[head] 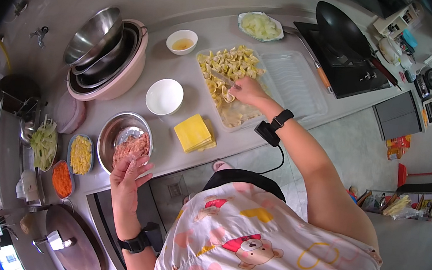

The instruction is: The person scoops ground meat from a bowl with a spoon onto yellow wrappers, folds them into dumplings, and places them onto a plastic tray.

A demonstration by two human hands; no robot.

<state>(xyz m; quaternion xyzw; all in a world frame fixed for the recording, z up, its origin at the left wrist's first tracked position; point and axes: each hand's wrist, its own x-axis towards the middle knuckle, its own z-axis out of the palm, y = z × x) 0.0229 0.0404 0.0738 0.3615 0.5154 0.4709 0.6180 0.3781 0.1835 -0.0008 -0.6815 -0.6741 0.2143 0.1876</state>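
Note:
My right hand [246, 92] is over a clear plastic tray [225, 125] of folded yellow dumplings [231, 62], gripping a flat, blade-like utensil [223, 77]; a dumpling lies just under its fingers. My left hand [130, 173] hangs beside a steel bowl [109, 132] of raw minced meat [132, 147], palm up with fingers partly spread, nothing seen in it. Between the hands lie a stack of square yellow wrappers [193, 132] and an empty white bowl [164, 96]. A small white bowl [181, 37] holds yellowish liquid.
A lidlike clear tray [299, 82] adjoins the dumplings. Behind are a plate of chopped pale vegetable [260, 26], a wok [340, 31] on the hob and a long wooden-handled utensil [323, 78]. At left stand nested basins [128, 71], dishes of yellow pieces [81, 155], orange shreds [62, 179] and greens [42, 142].

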